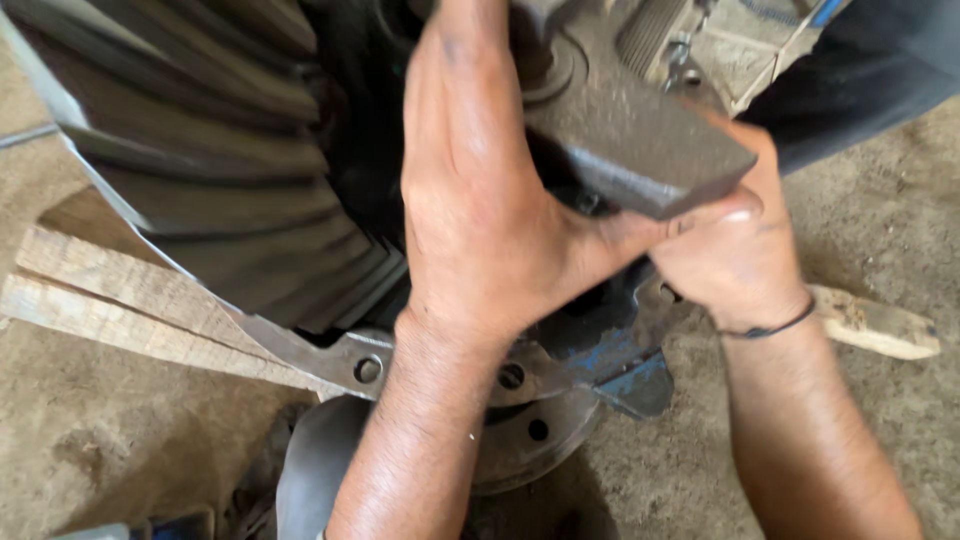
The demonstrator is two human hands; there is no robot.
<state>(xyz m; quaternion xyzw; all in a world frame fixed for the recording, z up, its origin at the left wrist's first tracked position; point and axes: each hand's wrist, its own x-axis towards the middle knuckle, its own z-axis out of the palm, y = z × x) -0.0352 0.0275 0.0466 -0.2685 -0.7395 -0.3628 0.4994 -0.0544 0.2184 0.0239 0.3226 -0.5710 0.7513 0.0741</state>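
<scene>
A big dark ring gear (200,160) with spiral teeth fills the upper left, bolted into a greasy differential housing (560,370) with bolt holes along its flange. My left hand (480,210) lies flat over the middle of the assembly, its thumb pressed under a grey metal bearing cap (630,130). My right hand (735,250), with a thin black band at the wrist, curls under the same cap from the right. Both hands grip that cap. What lies beneath the palms is hidden.
Rough wooden planks (110,290) lie under the gear at the left, and another wooden piece (875,325) sticks out at the right. The ground is dusty concrete (880,200). A round metal disc (330,460) sits under the housing. Dark cloth (870,60) shows at the top right.
</scene>
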